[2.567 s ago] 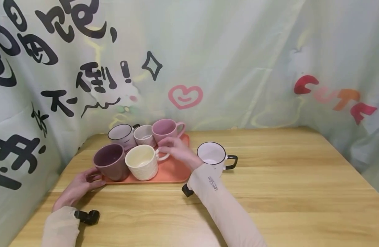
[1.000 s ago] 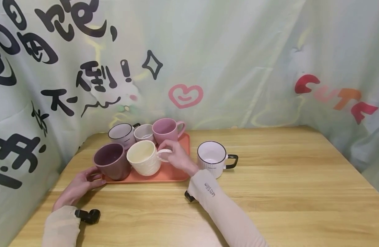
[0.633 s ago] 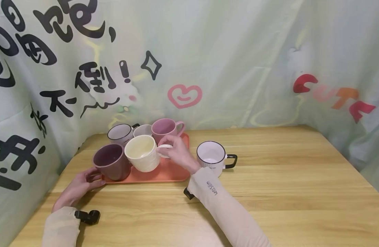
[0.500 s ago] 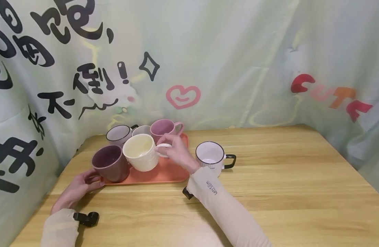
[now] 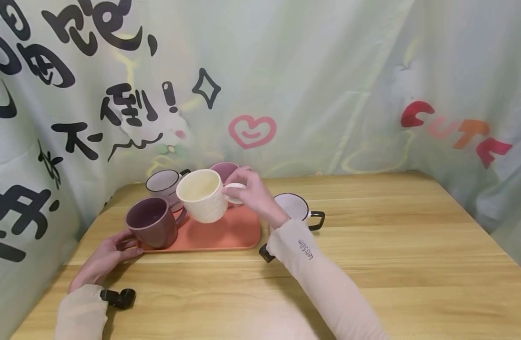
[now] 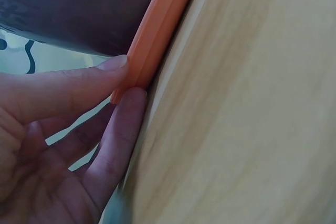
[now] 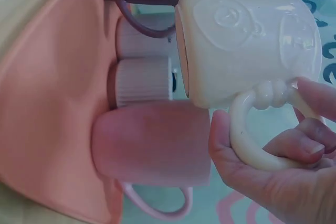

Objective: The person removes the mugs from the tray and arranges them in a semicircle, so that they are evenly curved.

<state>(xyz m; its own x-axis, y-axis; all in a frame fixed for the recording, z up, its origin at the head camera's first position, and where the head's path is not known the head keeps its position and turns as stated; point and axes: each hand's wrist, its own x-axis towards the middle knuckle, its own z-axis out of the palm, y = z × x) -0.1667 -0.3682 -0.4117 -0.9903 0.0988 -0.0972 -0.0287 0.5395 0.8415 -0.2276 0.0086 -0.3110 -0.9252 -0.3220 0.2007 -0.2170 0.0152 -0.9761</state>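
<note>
My right hand (image 5: 257, 193) holds a cream mug (image 5: 203, 198) by its handle, up off the orange tray (image 5: 226, 236). In the right wrist view, fingers curl through the handle, and raised relief marks the mug's side (image 7: 252, 45). At the tray's front left corner, my left hand (image 5: 105, 259) pinches the rim (image 6: 152, 40) between thumb and finger. A dark purple mug (image 5: 152, 224) stands on the tray beside that hand. Behind the cream mug, a pink mug (image 5: 223, 169) is partly hidden. The small ribbed cup (image 7: 144, 82) shows in the right wrist view.
A white mug (image 5: 163, 184) with a dark rim stands at the tray's back left. Another white mug (image 5: 292, 205) with a black handle stands on the wooden table (image 5: 392, 245), right of the tray, partly behind my right wrist. A printed curtain (image 5: 311, 94) hangs behind.
My right hand has taken the cream mug by its handle and lifted it off the tray, up and slightly back and right. The left hand has stayed at the tray's corner.
</note>
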